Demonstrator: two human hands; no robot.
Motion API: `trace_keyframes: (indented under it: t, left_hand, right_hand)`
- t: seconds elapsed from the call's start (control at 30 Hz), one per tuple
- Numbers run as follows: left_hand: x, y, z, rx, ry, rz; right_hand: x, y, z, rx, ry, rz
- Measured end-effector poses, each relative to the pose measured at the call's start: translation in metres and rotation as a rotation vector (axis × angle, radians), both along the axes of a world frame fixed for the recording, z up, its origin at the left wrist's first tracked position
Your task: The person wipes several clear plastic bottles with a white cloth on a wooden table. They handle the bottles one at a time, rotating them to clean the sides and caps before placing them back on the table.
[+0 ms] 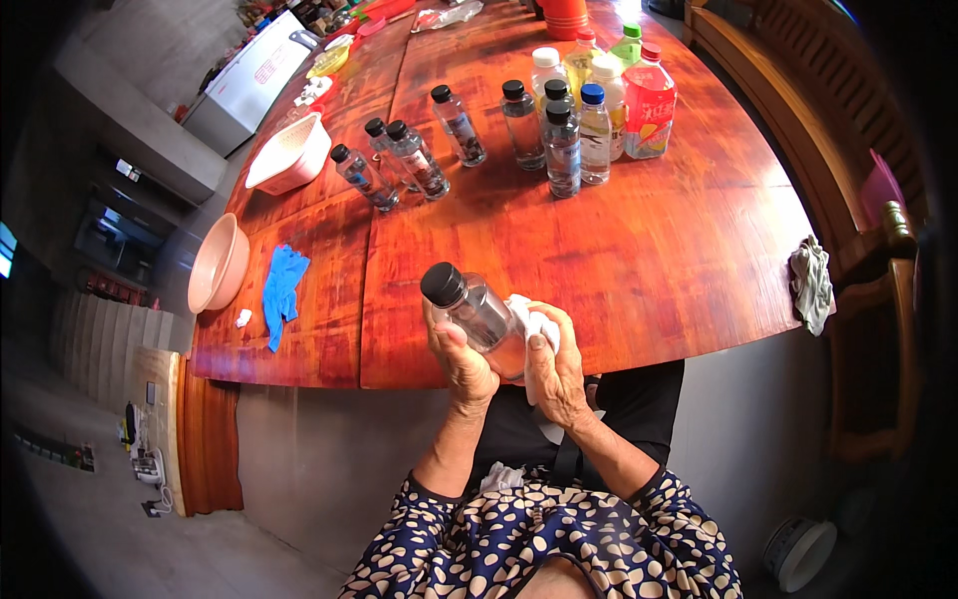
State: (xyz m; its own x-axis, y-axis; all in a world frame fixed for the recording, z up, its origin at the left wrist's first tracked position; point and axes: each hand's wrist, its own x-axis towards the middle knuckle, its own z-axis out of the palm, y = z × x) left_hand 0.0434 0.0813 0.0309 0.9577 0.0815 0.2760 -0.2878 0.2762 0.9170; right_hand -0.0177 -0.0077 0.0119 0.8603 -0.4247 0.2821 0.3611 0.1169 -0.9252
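Over the near edge of the wooden table (479, 240), a clear plastic bottle (483, 317) with a black cap is tilted, its cap toward the far left. My left hand (464, 364) is wrapped round its left side. Against the bottle's lower right side, my right hand (559, 369) presses a white tissue (537, 324), fingers closed on it. My palms partly hide the bottle's base. Farther back stand several similar black-capped bottles, among them a bottle (459, 128) in the middle and a bottle (564, 155) beside a blue-capped bottle (595, 140).
At the far right stand a red-labelled bottle (649, 105) and several other drink bottles. To the left are a pink basin (220, 265), a pink basket (291, 155) and a blue glove (283, 290). A grey cloth (811, 285) hangs over the right edge, near a wooden chair (878, 349).
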Motion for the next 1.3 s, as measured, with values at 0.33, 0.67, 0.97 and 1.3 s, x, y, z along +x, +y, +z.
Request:
trace_keyframes:
  t: [0.33,0.67,0.97,1.3]
  left_hand:
    - [0.003,-0.008,0.014,-0.243,0.087,-0.1]
    - [0.009,-0.011,0.007,-0.465,0.188,-0.024]
    - [0.001,-0.01,0.005,-0.432,0.142,-0.097]
    - [0.008,-0.009,-0.027,0.143,-0.136,-0.059]
  right_hand:
    - [-0.011,-0.014,0.001,0.941,0.212,0.435]
    - [-0.021,0.001,0.003,0.335,0.076,0.046]
    - [0.002,-0.015,0.007,-0.568,-0.154,-0.181]
    - [0.027,-0.014,0.049,-0.535,-0.293,-0.15]
